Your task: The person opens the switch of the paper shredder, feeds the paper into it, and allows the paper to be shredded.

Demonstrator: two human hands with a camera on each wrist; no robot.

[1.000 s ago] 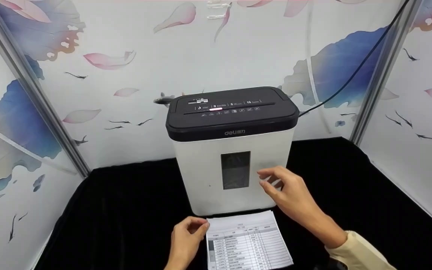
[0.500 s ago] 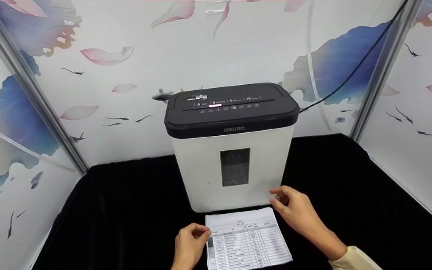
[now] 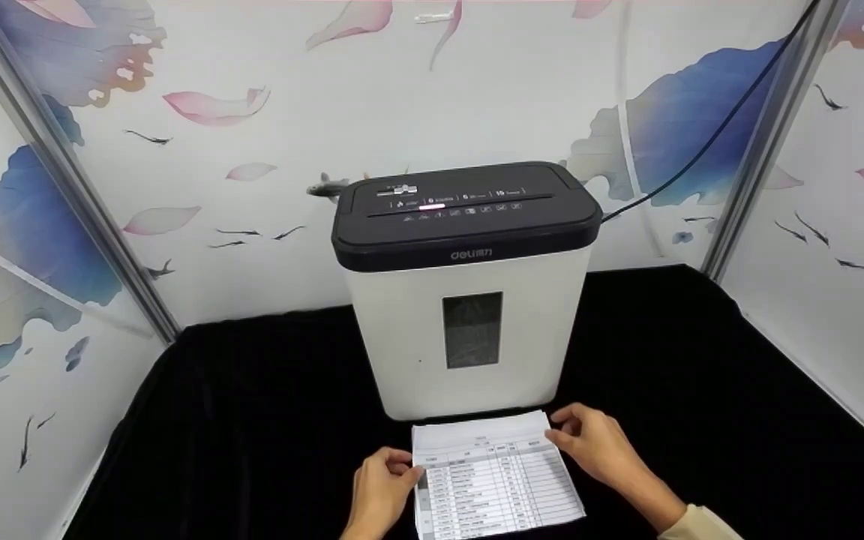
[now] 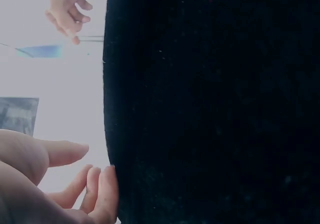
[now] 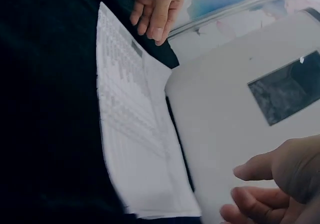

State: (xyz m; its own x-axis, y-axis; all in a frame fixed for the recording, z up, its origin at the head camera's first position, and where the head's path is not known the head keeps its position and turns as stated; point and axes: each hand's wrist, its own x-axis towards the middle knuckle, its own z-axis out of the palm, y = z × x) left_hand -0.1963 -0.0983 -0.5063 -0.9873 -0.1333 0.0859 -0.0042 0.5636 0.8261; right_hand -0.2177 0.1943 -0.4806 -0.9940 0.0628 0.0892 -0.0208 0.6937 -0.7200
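A thin stack of printed sheets, its top page bearing a table, lies on the black cloth in front of a white paper shredder with a dark lid. My left hand is at the stack's left edge, thumb tip overlapping the page margin in the head view. Loosely bent fingers and thumb stand slightly apart in the left wrist view. My right hand is beside the upper right corner, thumb right at the edge. In the right wrist view its thumb and fingers are parted, with nothing between them.
Black cloth covers the table. The shredder's feed slot runs along its lid, and a dark window sits in its front. A black cord rises to the right. Patterned panels enclose the back and sides.
My right hand has come down from in front of the shredder to the stack's upper right corner. The left hand has shifted slightly down along the left edge. The sheets lie where they were.
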